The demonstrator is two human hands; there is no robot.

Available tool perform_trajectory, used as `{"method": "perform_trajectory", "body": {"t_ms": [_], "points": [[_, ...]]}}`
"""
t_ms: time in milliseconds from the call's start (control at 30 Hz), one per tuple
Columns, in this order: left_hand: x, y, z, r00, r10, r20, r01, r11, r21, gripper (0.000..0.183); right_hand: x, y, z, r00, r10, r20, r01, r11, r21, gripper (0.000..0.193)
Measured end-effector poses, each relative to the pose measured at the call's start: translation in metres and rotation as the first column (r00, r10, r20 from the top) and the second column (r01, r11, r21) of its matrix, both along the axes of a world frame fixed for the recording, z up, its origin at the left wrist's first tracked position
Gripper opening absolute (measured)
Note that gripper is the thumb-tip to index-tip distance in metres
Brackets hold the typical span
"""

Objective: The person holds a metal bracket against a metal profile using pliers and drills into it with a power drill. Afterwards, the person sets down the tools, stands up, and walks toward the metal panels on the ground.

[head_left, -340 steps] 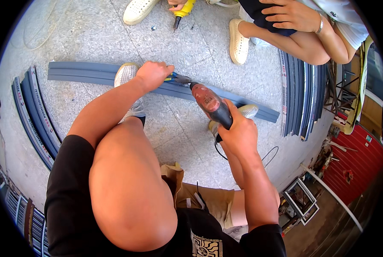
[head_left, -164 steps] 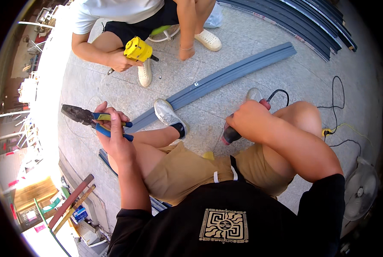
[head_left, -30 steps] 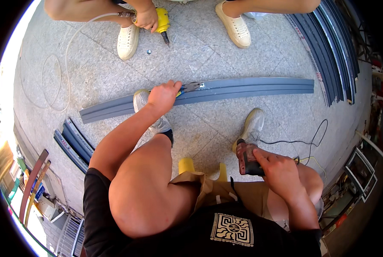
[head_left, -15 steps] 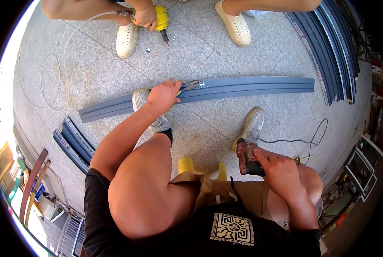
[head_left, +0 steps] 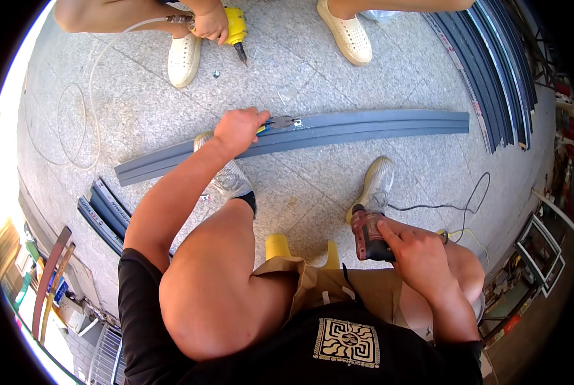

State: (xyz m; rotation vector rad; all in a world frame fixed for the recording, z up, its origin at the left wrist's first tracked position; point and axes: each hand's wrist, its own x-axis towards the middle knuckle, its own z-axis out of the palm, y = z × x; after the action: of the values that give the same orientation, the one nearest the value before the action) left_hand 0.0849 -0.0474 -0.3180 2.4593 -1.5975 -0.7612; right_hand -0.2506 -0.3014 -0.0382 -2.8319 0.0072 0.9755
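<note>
Closed around the handles of pliers (head_left: 282,121) is my left hand (head_left: 235,133), above a long grey profile strip (head_left: 390,123) on the floor. The plier jaws point right, at a small shiny piece (head_left: 298,123) on the strip; whether they grip it I cannot tell. My right hand (head_left: 422,260) grips a dark red and black power drill (head_left: 372,236) over my right thigh, its nose pointing up and left. My left shoe (head_left: 230,178) is at the strip's near edge, partly behind my forearm.
Across from me, a person's hand (head_left: 210,25) holds a yellow power tool (head_left: 235,27) with a pale hose (head_left: 99,122). Grey profiles (head_left: 483,77) are stacked at far right, shorter ones (head_left: 110,206) at left. A dark cord (head_left: 441,207) lies right of my shoe.
My left hand has shifted slightly left and away from me with the pliers, which now lie more level. The right hand and drill have barely moved.
</note>
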Motion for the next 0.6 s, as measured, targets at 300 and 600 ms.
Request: {"method": "perform_trajectory", "body": {"t_ms": [300,600], "points": [[0.0024,-0.0056,0.0065,0.999,-0.027,0.026,0.025,0.998,0.054,0.048,0.0007,-0.0004,0.0001,1.0,0.017,-0.015,-0.017,1.0,0.001,0.05],[-0.0051,-0.0018,0.0051,0.999,-0.005,0.035,0.004,0.999,0.034,0.047,-0.0005,0.0006,0.0005,1.0,-0.021,-0.009,0.021,1.0,0.016,0.05]]}}
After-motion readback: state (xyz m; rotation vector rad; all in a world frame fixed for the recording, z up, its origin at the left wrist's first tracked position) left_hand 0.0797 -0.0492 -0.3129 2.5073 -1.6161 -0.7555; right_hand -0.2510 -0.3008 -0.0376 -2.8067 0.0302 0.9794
